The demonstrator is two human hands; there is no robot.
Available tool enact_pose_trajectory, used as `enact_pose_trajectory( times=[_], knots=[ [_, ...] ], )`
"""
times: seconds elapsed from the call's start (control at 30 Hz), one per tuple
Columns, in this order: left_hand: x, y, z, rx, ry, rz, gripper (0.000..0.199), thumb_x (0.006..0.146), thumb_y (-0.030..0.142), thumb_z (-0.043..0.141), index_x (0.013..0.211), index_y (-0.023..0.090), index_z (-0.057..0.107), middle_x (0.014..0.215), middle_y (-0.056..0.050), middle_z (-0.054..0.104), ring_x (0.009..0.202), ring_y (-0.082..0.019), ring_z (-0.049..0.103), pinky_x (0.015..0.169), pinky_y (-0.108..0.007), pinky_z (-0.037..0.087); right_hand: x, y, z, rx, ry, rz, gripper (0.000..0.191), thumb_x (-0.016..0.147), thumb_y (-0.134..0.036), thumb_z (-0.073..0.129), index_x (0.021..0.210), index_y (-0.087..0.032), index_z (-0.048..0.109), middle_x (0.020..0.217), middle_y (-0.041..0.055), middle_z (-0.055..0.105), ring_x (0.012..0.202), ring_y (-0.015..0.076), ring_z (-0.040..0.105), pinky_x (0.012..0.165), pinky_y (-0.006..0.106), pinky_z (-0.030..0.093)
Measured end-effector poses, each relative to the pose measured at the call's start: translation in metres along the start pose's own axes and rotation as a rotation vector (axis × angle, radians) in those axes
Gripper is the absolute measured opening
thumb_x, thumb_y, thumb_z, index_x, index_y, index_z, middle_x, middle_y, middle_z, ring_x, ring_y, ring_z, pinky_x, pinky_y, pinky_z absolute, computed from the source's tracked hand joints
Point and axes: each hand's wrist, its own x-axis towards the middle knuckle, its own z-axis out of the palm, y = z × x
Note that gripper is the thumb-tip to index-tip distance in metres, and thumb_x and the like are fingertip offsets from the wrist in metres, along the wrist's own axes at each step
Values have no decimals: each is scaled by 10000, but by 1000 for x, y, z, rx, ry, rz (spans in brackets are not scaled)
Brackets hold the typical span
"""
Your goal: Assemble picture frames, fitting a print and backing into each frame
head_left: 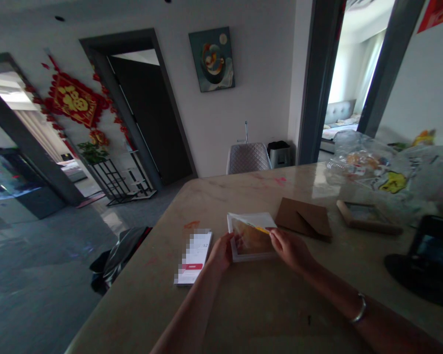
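Note:
A shallow white frame (253, 257) with a brown inside lies on the table before me. My left hand (221, 250) is closed on its left edge, thumb on top. At its right side my right hand (290, 250) pinches the corner of a thin clear sheet (247, 223) that slants over the frame and shows a yellow strip. The fingers hide the exact grip. Just behind my right hand lies a brown flat piece (304, 217) with a slanted flap; whether it is a backing board or an envelope I cannot tell.
A phone (195, 258) lies left of my left hand. To the right are a small wooden frame (367, 219), a dark device on a round stand (424, 260) and clear plastic bags (402, 167). A chair (249, 157) stands beyond the marble-look table (162, 305).

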Motion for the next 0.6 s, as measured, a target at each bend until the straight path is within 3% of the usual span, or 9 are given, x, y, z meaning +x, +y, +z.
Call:
enact_pose_trajectory(
  times=[0.2,0.37,0.47,0.6],
  knots=[
    [-2,1,1,24,23,-38,210,768,172,401,748,83,590,463,-31,568,411,-125,534,443,-223,418,-1,-10,-2,75,-198,-120,289,845,-205,365,1039,-188,579,1059,63,631,920,157,601,801,275,470],
    [-1,0,2,38,19,-51,238,768,196,392,805,83,599,513,-52,618,498,-167,596,509,-261,461,1,-11,-6,96,-276,-177,364,815,-321,449,1131,-167,543,1178,104,554,1075,199,514,903,344,422],
    [1,0,1,35,16,-46,243,766,207,402,822,80,602,538,-60,634,520,-175,607,525,-270,468,2,-9,-4,107,-300,-177,399,801,-328,472,1163,-168,523,1200,108,537,1106,204,488,927,351,402],
    [2,0,0,46,27,-46,244,782,221,399,827,86,597,536,-54,627,466,-150,577,476,-249,446,1,-3,2,137,-275,-108,358,816,-190,401,1150,-184,528,1146,74,582,1037,168,542,889,315,427]
  ],
)
